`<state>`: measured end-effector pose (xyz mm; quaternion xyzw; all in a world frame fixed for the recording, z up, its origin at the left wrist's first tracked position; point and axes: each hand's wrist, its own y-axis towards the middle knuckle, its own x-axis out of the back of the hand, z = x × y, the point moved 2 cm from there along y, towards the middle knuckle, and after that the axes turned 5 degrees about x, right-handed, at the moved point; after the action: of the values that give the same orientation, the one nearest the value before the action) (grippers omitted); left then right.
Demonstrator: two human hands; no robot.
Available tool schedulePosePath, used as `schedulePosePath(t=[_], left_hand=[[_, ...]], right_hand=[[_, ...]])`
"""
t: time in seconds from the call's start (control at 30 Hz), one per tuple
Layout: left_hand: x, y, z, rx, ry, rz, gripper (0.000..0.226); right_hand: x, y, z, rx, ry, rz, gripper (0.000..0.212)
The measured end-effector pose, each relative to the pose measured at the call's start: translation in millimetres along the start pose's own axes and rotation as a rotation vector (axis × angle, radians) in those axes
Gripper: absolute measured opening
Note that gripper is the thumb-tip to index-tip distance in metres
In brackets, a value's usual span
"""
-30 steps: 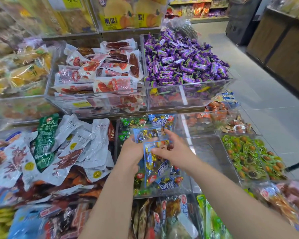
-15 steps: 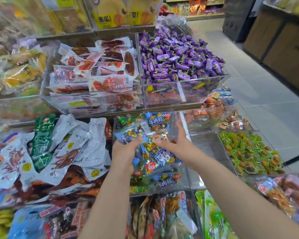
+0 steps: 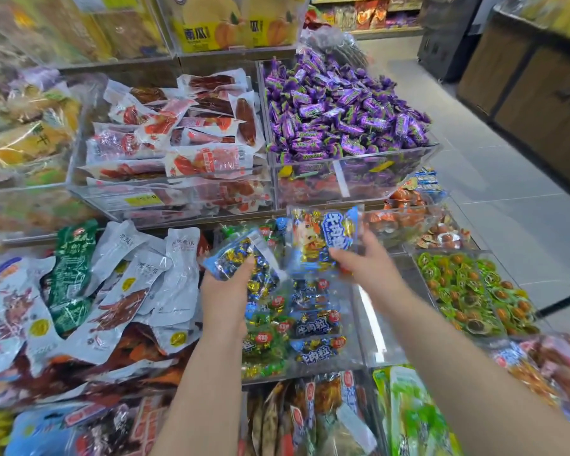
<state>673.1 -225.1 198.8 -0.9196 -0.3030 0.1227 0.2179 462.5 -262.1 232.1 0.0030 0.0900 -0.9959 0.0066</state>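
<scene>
Upright blue bag [image 3: 323, 238]: glossy plastic, part clear and part blue, with white characters on a blue patch at upper right and a cartoon figure at left. Gold and blue foil pieces show through the lower half; edges a bit blurred. Right hand [image 3: 364, 266] holds it at the lower right corner, fingers curled round the edge, bag raised in the air above the clear bin [image 3: 366, 327]. Tilted blue bag [image 3: 236, 260]: same kind, stuffed with gold and dark-blue wrapped pieces, pale seal strip along its upper right side, leaning up toward the right. Left hand [image 3: 224, 297] grips it from below, thumb over the front, other fingers hidden under the bag. The two bags are just beside each other; can't tell if they touch. Both are over the bin, which holds more blue bags [image 3: 313, 327] of the same print plus green bags [image 3: 264, 337]. Left of the bin: pile of white pouches [image 3: 139, 274] and a green pouch [image 3: 73, 268]. Upper tier behind: heap of purple candies [image 3: 339, 110], with red-and-white meat packs [image 3: 185, 139] beside it. Right of the bin: green-wrapped pieces [image 3: 468, 291].
</scene>
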Motion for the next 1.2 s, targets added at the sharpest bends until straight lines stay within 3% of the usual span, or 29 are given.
schedulePosePath(t=[0.1,0.17,0.33,0.47,0.6,0.67,0.77,0.9,1.1,1.2], left_hand=[[10,8,-6,0.002,-0.023,0.004,0.092],[12,11,-4,0.004,-0.029,0.029,0.089],[8,11,4,0.009,0.017,0.082,0.034],[11,8,3,0.025,0.038,0.103,0.032],[15,16,1,0.040,0.060,0.084,0.031],[16,20,1,0.043,0.041,0.086,0.043],[14,21,-2,0.035,0.028,0.103,0.036],[10,21,-2,0.018,0.058,0.129,0.041],[12,25,-2,0.015,0.055,0.146,0.048],[13,25,-3,0.084,0.025,0.129,0.028]], right_hand=[[21,28,23,0.116,-0.775,0.232,0.038],[11,43,20,0.121,-1.146,0.385,0.053],[-37,79,-7,0.165,-1.543,0.610,0.057],[-56,94,-11,0.201,-1.809,0.546,0.038],[-61,94,-18,0.322,-1.835,0.408,0.044],[-57,87,-32,0.299,-1.770,0.386,0.062],[-54,75,-57,0.367,-1.834,0.388,0.093],[-54,93,-54,0.497,-1.893,0.269,0.090],[-54,107,-57,0.369,-1.986,0.327,0.091],[-55,109,-62,0.364,-2.014,0.331,0.093]])
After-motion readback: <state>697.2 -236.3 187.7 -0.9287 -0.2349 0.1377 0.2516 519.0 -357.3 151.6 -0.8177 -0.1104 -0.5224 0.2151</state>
